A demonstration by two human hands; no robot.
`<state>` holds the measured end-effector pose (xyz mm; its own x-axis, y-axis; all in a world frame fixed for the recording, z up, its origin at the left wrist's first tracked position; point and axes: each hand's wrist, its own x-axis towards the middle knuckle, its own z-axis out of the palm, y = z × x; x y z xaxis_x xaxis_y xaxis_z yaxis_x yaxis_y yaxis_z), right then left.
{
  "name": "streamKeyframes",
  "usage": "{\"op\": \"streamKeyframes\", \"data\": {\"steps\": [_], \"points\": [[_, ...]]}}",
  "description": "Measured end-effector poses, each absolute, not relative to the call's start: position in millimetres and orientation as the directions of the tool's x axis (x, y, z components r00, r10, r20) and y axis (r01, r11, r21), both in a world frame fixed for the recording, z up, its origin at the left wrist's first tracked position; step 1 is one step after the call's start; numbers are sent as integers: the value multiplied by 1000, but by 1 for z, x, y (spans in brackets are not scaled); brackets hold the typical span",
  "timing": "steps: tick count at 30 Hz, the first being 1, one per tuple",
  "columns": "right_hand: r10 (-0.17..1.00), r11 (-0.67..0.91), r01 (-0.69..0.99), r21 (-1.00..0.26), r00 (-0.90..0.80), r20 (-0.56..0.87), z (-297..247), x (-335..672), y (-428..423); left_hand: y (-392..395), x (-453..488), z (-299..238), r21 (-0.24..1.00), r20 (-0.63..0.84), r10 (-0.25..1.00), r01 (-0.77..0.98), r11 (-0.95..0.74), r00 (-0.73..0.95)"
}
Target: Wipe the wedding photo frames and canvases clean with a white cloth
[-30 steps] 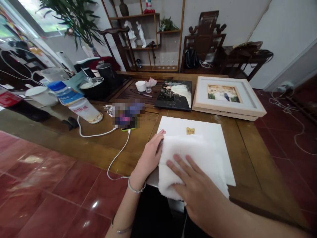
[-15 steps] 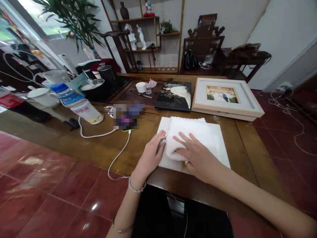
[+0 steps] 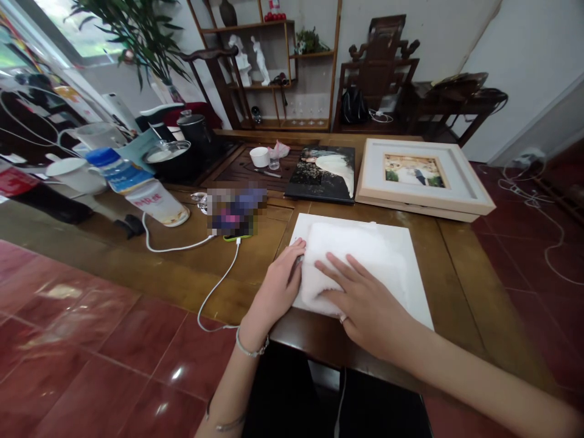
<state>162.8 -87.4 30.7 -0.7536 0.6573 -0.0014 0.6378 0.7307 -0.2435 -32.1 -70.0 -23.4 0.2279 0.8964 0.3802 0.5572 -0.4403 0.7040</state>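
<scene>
A thick, fluffy white cloth [image 3: 340, 246] lies on a flat white board [image 3: 417, 277] at the table's near edge. My right hand [image 3: 360, 298] rests on top of the cloth, fingers spread and pressing into it; a ring shows on one finger. At the board's left edge lies my left hand [image 3: 278, 277], its thumb apart from the fingers. A small greyish thing shows between that thumb and the fingertips, too small to make out. The board's near left corner is partly hidden by my left hand.
Behind the board lie a dark picture panel [image 3: 322, 176] and a pale framed picture [image 3: 456, 179]. To the left are a phone-like item [image 3: 235, 213], blurred out, with a white cable [image 3: 219, 283], a blue-capped bottle [image 3: 155, 204], a cola bottle [image 3: 50, 201] and a black pot [image 3: 168, 161].
My right hand has shifted slightly toward me on the cloth, covering a brownish patch seen before. The cloth's raised far edge looks flatter. My left hand stays in place.
</scene>
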Motion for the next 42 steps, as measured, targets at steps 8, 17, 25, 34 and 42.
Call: {"op": "streamKeyframes", "data": {"steps": [8, 17, 25, 34, 42], "points": [[661, 738, 642, -209, -749, 33, 28, 164, -82, -69, -32, -25, 691, 391, 889, 562, -454, 237], [654, 748, 639, -178, -755, 37, 26, 160, -95, -69, -34, -26, 695, 390, 889, 556, -456, 242], [648, 754, 631, -182, -760, 53, 26, 161, -90, -70, -33, -25, 697, 381, 893, 561, -447, 237], [667, 724, 647, -237, -745, 5, 31, 160, -87, -70, -33, -25, 696, 372, 899, 571, -436, 233], [590, 754, 571, -324, -806, -47, 37, 152, -135, -72, -33, -20, 707, 305, 923, 594, -383, 233]]}}
